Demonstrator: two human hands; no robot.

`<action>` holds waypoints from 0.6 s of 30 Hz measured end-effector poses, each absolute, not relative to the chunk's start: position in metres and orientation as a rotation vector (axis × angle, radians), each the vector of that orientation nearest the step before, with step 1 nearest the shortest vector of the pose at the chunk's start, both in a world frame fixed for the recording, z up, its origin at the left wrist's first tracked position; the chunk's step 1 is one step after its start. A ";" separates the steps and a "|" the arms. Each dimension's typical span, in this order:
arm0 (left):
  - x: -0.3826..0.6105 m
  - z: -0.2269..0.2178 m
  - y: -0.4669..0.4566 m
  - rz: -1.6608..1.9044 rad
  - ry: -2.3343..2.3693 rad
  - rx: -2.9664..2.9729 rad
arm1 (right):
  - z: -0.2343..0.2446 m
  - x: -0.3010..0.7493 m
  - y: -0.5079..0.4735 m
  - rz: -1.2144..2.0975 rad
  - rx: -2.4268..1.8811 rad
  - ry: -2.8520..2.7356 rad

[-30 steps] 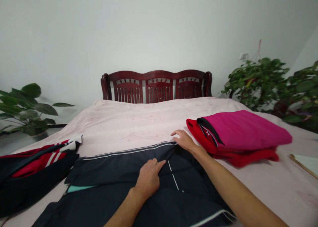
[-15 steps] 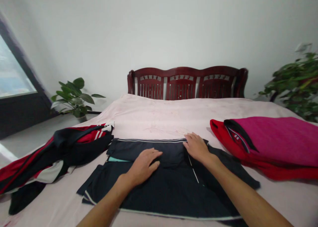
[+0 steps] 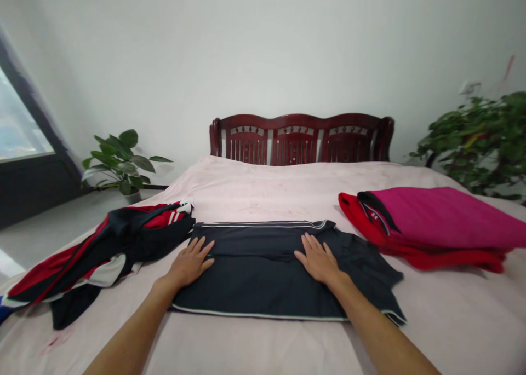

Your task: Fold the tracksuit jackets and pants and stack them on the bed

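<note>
A dark navy garment with white piping lies folded and flat on the bed in front of me; its exact kind I cannot tell. My left hand rests palm down on its left end, fingers spread. On the right half of the cloth lies my right hand, also flat with its fingers apart. A double white stripe runs along the garment's far edge, and a sleeve-like or leg-like part reaches out to the right. Both hands press on the fabric without gripping it.
To the left lies a crumpled navy, red and white garment. Folded magenta cloth sits on red cloth at the right. The pink bedsheet stretches to a dark wooden headboard. Potted plants flank the bed.
My left hand has moved left to the garment's end, and my right hand has come slightly nearer. The garment's left end, uneven before, now looks straighter, with its near flap drawn in.
</note>
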State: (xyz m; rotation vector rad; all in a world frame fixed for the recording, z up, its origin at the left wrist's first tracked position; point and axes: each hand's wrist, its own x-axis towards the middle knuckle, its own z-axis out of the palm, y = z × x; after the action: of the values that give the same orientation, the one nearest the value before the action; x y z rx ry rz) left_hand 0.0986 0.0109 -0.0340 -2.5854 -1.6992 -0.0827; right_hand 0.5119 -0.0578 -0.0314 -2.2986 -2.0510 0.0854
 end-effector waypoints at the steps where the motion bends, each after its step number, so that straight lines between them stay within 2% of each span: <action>1: 0.092 -0.036 0.011 -0.103 -1.688 -2.606 | -0.032 0.519 -0.063 0.093 -2.339 -2.018; 11: 0.075 -0.059 0.013 -0.258 -1.805 -2.512 | -0.033 0.532 -0.098 0.180 -2.363 -1.954; 18: 0.077 -0.059 0.015 -0.253 -1.781 -2.463 | -0.029 0.545 -0.093 0.569 -2.117 -1.769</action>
State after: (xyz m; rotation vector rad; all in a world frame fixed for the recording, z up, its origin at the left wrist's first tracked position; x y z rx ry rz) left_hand 0.0766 0.0147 -0.0594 -2.4633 -1.7806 -0.2530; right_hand 0.5445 -0.0932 -0.0293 -2.1166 -1.7694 0.5692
